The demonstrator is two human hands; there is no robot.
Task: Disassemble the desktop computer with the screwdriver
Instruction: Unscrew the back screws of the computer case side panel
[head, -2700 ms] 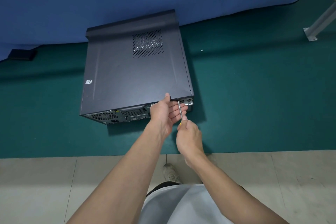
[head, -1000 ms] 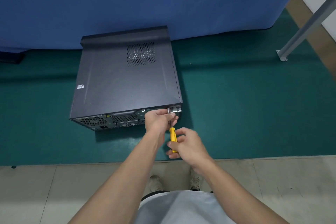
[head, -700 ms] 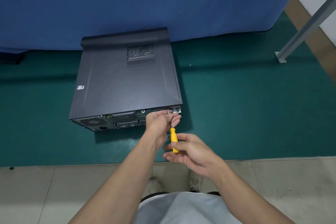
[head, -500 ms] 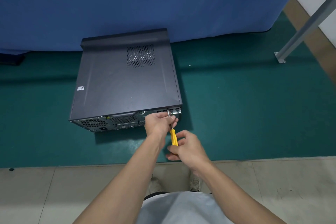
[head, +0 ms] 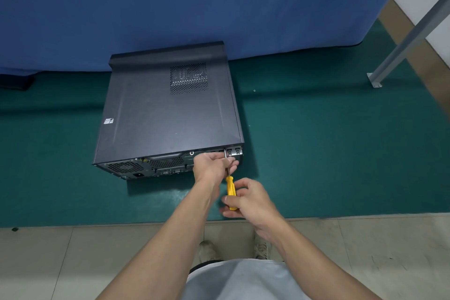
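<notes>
Left hand (head: 211, 165) is in at the back of the desktop computer (head: 168, 114), fingers curled and pinching the thin metal shaft of the screwdriver (head: 230, 187) right against the rear panel. Right hand (head: 248, 200) sits just below it, fingers and thumb wrapped round the yellow handle. Two hands, one screwdriver, both on it.

One computer, a dark case a little left of centre. It lies flat on its side on the green mat (head: 328, 153) with the broad side panel facing up. Its long axis runs from lower frame to upper frame, leaning slightly. The rear panel with its ports and fan grilles faces the bottom of the frame, and the front end butts up to the blue cloth (head: 194, 2) at the top. On that upper panel I count one perforated vent patch (head: 188, 78) toward the far end and one small sticker (head: 108, 121) near the left edge.

The screwdriver stands nearly up-and-down in the frame. Its tip points to the upper frame, into the rear panel close to its right corner. The handle end points down and a touch right. Whether the tip sits in a screw I cannot tell, as the left fingers cover it.

Below, two shoes (head: 207, 251) on the pale tiled floor (head: 60, 263), and one grey metal post (head: 409, 36) slants across the upper right.
</notes>
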